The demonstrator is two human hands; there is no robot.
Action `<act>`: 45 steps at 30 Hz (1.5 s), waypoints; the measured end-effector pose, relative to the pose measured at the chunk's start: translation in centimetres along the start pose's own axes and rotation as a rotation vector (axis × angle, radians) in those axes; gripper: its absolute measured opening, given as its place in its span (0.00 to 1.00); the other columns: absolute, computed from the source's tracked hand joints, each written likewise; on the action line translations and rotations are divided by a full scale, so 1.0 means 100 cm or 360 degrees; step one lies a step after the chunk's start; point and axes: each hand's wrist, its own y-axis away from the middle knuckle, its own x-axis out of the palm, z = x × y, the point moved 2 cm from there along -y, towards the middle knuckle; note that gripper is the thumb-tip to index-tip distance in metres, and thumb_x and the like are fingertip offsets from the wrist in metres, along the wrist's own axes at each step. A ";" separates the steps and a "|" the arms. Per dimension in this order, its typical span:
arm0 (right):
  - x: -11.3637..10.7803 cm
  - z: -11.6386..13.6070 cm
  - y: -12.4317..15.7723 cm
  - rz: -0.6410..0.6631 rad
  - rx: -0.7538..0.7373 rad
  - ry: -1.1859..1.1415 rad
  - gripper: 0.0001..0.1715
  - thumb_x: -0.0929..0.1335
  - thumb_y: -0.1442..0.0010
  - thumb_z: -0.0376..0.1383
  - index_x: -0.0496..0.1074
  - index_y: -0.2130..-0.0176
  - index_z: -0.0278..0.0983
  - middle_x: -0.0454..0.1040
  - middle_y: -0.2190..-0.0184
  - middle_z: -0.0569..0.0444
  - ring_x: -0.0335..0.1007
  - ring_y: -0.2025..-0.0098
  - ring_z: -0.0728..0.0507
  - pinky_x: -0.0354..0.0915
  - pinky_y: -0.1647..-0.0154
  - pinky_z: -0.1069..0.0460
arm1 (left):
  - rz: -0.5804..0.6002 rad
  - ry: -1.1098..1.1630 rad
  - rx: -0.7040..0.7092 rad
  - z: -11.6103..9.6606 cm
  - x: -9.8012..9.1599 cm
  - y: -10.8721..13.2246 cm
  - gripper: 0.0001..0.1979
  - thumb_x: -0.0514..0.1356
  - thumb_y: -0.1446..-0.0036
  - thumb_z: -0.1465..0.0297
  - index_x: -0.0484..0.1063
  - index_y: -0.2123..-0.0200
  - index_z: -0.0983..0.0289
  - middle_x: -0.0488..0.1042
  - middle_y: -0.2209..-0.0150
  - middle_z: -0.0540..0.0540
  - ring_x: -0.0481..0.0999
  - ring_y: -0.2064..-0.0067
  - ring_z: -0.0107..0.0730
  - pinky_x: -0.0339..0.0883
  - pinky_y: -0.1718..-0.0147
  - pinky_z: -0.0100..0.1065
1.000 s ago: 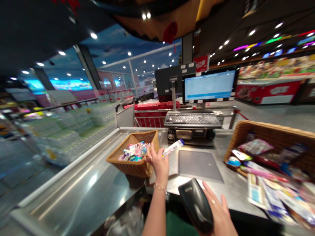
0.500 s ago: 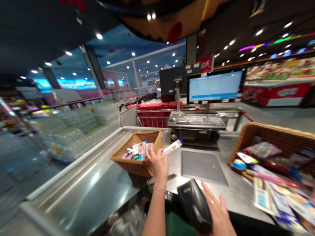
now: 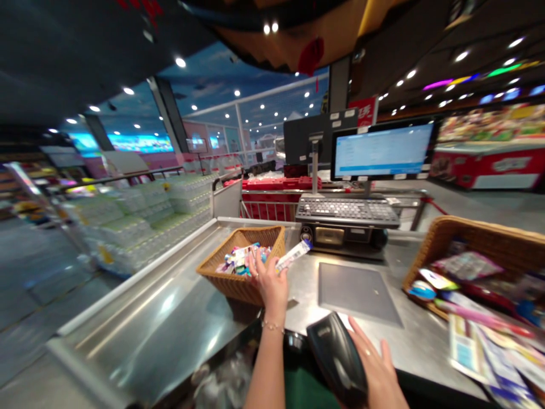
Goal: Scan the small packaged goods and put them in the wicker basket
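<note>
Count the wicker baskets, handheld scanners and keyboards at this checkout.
Wicker baskets: 2
Handheld barcode scanner: 1
Keyboard: 1
Total: 4

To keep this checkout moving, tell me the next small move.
Probably bring the black scanner in the right hand up to the white tube in the left hand: the tube is held up clear of the wicker basket, and the scanner is already in hand.
</note>
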 end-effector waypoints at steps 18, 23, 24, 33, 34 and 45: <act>0.005 0.006 -0.002 -0.0006 -0.0056 0.0051 0.24 0.57 0.43 0.35 0.55 0.46 0.37 0.75 0.51 0.30 0.69 0.45 0.20 0.56 0.51 0.17 | -0.0053 -0.0093 -0.0033 0.033 0.001 -0.009 0.11 0.66 0.52 0.71 0.78 0.62 0.59 0.57 0.35 0.61 0.48 0.32 0.59 0.49 0.37 0.61; 0.009 0.004 0.001 -0.0016 -0.0041 0.0099 0.25 0.58 0.43 0.34 0.58 0.46 0.35 0.74 0.50 0.29 0.70 0.45 0.21 0.54 0.48 0.17 | -0.0060 -0.0107 -0.0081 0.039 0.001 -0.010 0.11 0.66 0.52 0.70 0.78 0.62 0.60 0.57 0.35 0.60 0.48 0.32 0.60 0.48 0.37 0.63; 0.010 0.003 0.001 0.0011 -0.0032 0.0107 0.26 0.59 0.44 0.34 0.58 0.45 0.35 0.74 0.49 0.30 0.69 0.44 0.21 0.54 0.47 0.18 | -0.0061 -0.0100 -0.0098 0.040 0.002 -0.011 0.11 0.66 0.52 0.70 0.78 0.62 0.60 0.57 0.35 0.60 0.48 0.32 0.60 0.47 0.37 0.63; 0.018 -0.006 0.008 0.0078 -0.0008 0.0053 0.28 0.61 0.45 0.31 0.58 0.44 0.38 0.73 0.46 0.33 0.67 0.41 0.24 0.49 0.42 0.19 | -0.0105 -0.0197 -0.0386 0.045 -0.009 -0.038 0.19 0.64 0.47 0.70 0.73 0.51 0.62 0.57 0.36 0.66 0.48 0.32 0.60 0.48 0.38 0.62; 0.020 -0.006 0.009 0.0069 -0.0005 0.0056 0.28 0.61 0.46 0.31 0.58 0.45 0.39 0.73 0.47 0.33 0.67 0.41 0.24 0.49 0.43 0.18 | -0.0100 -0.0212 -0.0404 0.046 -0.010 -0.041 0.20 0.63 0.47 0.70 0.72 0.49 0.63 0.56 0.35 0.68 0.47 0.32 0.60 0.48 0.38 0.62; 0.018 -0.008 0.010 0.0039 0.0075 -0.0042 0.27 0.59 0.44 0.36 0.59 0.44 0.38 0.72 0.45 0.35 0.64 0.38 0.26 0.42 0.37 0.21 | -0.0147 -0.0049 -0.0154 0.028 -0.005 -0.031 0.21 0.64 0.48 0.70 0.71 0.49 0.63 0.53 0.34 0.67 0.44 0.31 0.59 0.48 0.36 0.60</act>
